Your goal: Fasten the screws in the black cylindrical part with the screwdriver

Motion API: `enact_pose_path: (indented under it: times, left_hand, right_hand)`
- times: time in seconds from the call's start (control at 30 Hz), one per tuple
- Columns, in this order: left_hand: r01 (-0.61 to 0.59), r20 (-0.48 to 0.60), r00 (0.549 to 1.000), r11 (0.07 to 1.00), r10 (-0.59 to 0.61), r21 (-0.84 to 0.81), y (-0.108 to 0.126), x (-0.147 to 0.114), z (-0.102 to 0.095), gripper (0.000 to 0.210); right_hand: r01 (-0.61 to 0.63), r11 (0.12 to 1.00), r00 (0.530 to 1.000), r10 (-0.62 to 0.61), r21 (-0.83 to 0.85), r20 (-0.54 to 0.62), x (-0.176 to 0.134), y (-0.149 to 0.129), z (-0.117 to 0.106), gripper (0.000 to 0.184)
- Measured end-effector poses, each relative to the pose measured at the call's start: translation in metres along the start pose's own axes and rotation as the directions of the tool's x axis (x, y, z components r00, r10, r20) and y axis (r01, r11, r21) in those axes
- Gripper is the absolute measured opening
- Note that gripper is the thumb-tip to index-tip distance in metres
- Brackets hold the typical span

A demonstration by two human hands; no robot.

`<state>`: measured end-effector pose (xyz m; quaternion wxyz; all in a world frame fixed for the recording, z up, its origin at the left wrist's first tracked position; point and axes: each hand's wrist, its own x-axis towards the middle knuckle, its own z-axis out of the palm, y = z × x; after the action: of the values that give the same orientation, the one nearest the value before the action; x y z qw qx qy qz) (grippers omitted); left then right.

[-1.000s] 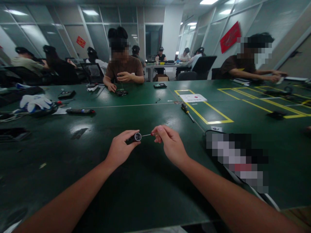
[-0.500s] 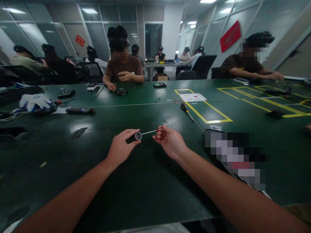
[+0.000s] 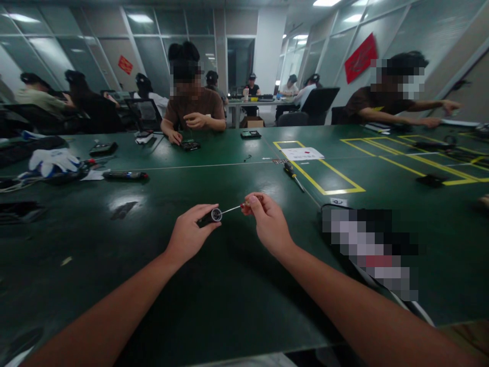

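Observation:
Between the thumb and fingers of my left hand is a short black cylinder, its silver-rimmed round end turned toward my right. My right hand is closed around the reddish handle of a thin screwdriver. The slim metal shaft points left, and its tip reaches the ringed opening of the cylinder. How deep the tip sits cannot be made out. Both hands are held above the green table.
A yellow-and-black screwdriver lies ahead, beside a yellow-taped rectangle and a paper sheet. A blurred-out black-edged object lies by my right forearm. White gloves and a dark tube lie left. Co-workers sit across the table.
My right hand has turned, its fingers now curled over the handle, and the screwdriver has shifted slightly left toward the cylinder. My left hand is almost still. The co-worker at right has raised a hand.

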<state>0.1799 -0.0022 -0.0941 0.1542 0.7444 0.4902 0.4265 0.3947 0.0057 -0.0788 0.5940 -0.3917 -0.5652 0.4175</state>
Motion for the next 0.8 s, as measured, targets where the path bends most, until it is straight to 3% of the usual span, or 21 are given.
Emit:
enact_pose_path:
  times: [0.3,0.5,0.6,0.7,0.8]
  left_hand:
    - [-0.010,-0.003,1.000,1.000,0.010,0.005,0.0008,0.0004,-0.0001,0.038]
    - [-0.003,-0.016,1.000,1.000,0.003,0.014,-0.0040,-0.0003,0.0002,0.039]
    - [0.004,-0.016,1.000,1.000,-0.004,0.001,-0.0060,0.0003,0.0008,0.038]
    - [0.020,0.002,1.000,1.000,-0.020,-0.005,-0.0059,0.0006,0.0016,0.037]
    - [0.020,-0.004,1.000,1.000,-0.020,0.002,-0.0052,0.0004,0.0021,0.038]
  right_hand:
    - [0.034,0.998,0.999,-0.033,-0.051,0.011,-0.0034,-0.0035,-0.0003,0.019]
    - [0.023,0.998,0.989,-0.031,0.057,0.147,-0.0038,-0.0052,-0.0001,0.016]
    - [0.019,0.997,0.984,-0.031,0.073,0.177,-0.0051,-0.0086,0.0001,0.023]
    - [-0.031,0.997,0.988,0.019,0.072,0.153,-0.0052,-0.0106,0.0006,0.031]
    - [-0.120,0.976,0.991,0.107,0.181,0.079,-0.0041,-0.0087,0.0020,0.019]
